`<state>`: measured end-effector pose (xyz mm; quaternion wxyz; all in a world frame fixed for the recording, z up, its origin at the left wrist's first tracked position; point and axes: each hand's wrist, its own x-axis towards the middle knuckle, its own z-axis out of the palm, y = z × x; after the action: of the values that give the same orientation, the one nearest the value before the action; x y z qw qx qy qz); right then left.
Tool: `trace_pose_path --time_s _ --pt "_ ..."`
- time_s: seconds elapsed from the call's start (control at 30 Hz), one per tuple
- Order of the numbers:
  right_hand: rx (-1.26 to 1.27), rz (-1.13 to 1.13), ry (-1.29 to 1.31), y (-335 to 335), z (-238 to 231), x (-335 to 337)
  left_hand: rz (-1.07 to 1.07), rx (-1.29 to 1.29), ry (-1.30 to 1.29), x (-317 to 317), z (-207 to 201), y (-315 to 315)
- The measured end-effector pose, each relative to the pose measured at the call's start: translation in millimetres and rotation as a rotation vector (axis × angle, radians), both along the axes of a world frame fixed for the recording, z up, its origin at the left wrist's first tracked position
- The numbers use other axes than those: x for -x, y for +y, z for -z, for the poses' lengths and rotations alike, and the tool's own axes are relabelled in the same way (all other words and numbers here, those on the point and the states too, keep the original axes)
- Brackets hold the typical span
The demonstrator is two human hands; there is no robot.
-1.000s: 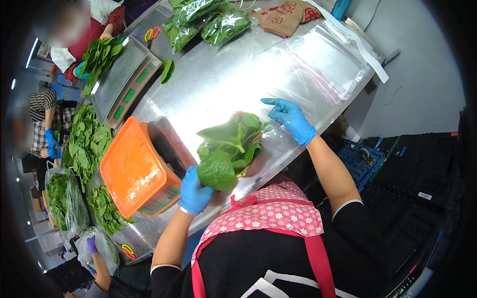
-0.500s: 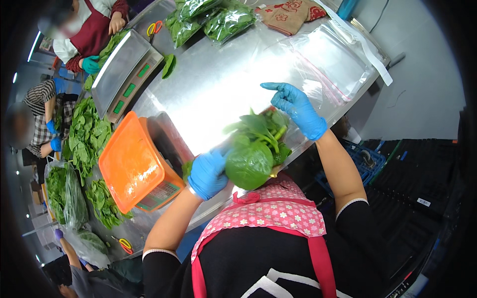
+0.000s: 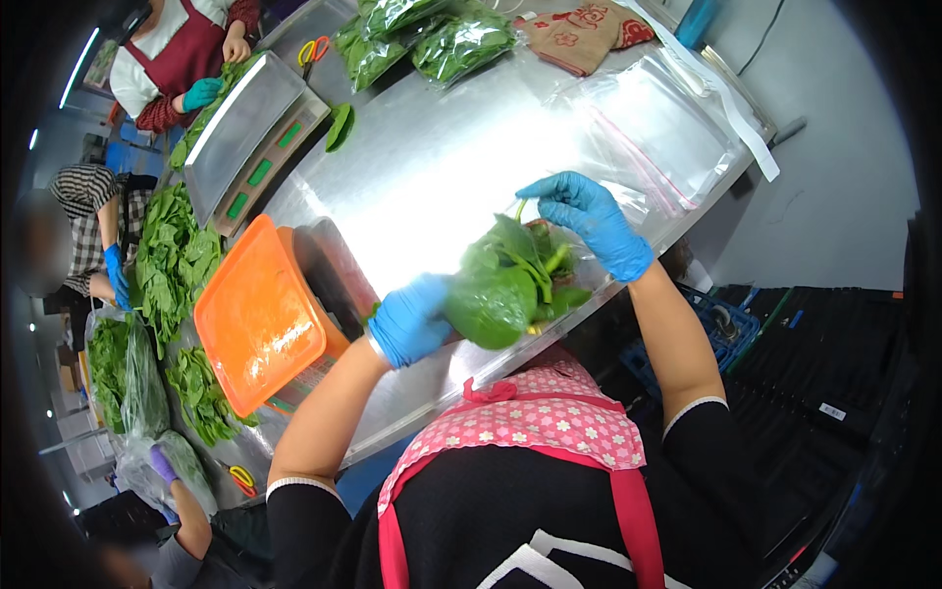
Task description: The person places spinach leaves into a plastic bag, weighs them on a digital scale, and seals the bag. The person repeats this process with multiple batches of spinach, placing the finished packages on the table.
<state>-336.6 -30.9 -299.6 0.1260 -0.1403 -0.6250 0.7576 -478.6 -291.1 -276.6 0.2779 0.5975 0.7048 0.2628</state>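
Note:
My left hand [image 3: 412, 319], in a blue glove, is closed at the left side of a bunch of broad-leaved greens [image 3: 500, 290] above the table's near edge. My right hand [image 3: 597, 228], also blue-gloved, is at the bunch's upper right, its fingertips pinching a thin green stem [image 3: 520, 208]. Part of the bunch lies behind the large front leaf, and my left fingertips are blurred. Left of my left hand stands an orange basket [image 3: 260, 319] on a scale whose body is partly hidden.
Across the metal table [image 3: 392, 147] are a second scale [image 3: 250, 147], a single leaf [image 3: 340, 128], scissors [image 3: 313, 49], bagged greens [image 3: 461, 44], a patterned cloth [image 3: 584, 34] and clear bags [image 3: 662, 123]. Greens [image 3: 172, 260] are heaped at left, where several co-workers handle produce.
My right fingers have closed on a thin stem where the index finger pointed out before. My left hand has shifted slightly up and right with the bunch.

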Motion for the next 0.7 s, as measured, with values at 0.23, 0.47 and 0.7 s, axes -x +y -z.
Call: trace_pose_path --time_s 0.23,0.47,0.7 --pt "-0.078 -0.150 -0.032 12 5 -32 -0.255 0.207 -0.255 2 -7 -2" --pt "-0.065 -0.178 -0.015 -13 -26 -17 -0.042 0.182 0.059 -16 -28 27" --pt "-0.012 -0.301 -0.041 -14 -32 -38 -0.362 0.145 -0.588 -17 -8 19"
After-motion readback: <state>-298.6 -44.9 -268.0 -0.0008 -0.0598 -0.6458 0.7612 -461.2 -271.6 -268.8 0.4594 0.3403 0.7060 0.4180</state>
